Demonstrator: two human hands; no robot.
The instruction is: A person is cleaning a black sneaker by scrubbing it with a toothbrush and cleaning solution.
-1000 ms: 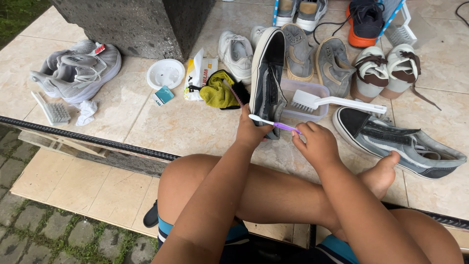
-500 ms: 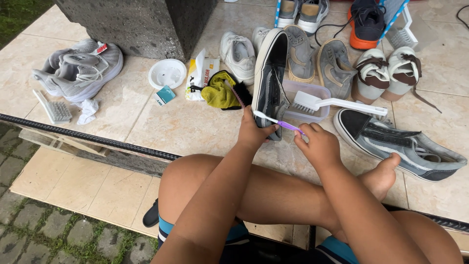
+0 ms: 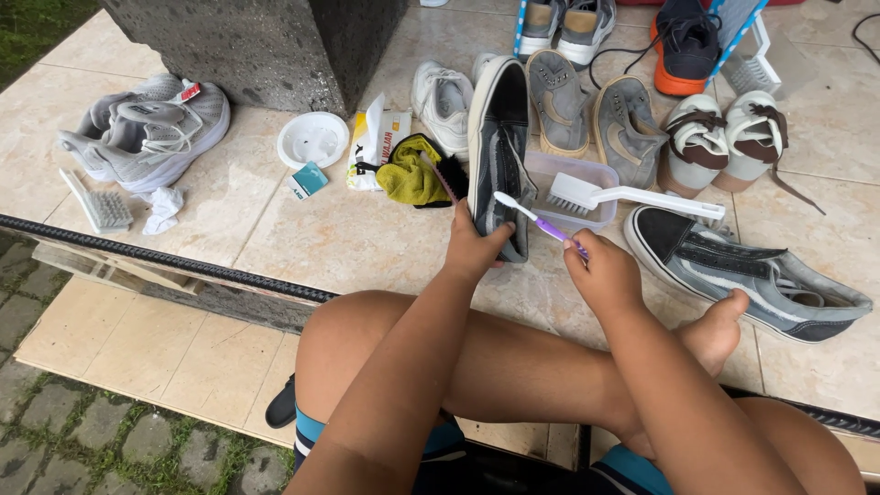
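Black shoe [image 3: 500,147] stood on edge near the middle of the tiled floor, sole side turned left, toe pointing far. Left hand [image 3: 475,246] was closed around its heel end, thumb across the near side. Right hand [image 3: 600,273] pinched a toothbrush [image 3: 536,220] by its purple handle, fingers curled tight; white head lay against the shoe's side near the heel.

Judged: scrubbing would go best with short strokes along the side, the left hand bracing hard so the shoe did not tip, and bristles kept flat to the surface rather than on their edge.

Counts, as far as seen:
- Matching black shoe [image 3: 747,270], one, lying on the right beside a bare foot.
- Grey trainers [image 3: 147,128], one pair, far left.
- White shoes [image 3: 445,101], at least one clear, a second partly hidden behind.
- Grey-tan shoes [image 3: 591,115], two, soles up.
- White-and-brown shoes [image 3: 729,137], two.
- More pairs at the far edge, cut off.
- White scrub brush [image 3: 605,194], one, resting across a clear tub [image 3: 550,170].
- Small brush [image 3: 99,203], one, near left.
- Yellow cloth [image 3: 408,174], one.
- White lid [image 3: 313,139], one.
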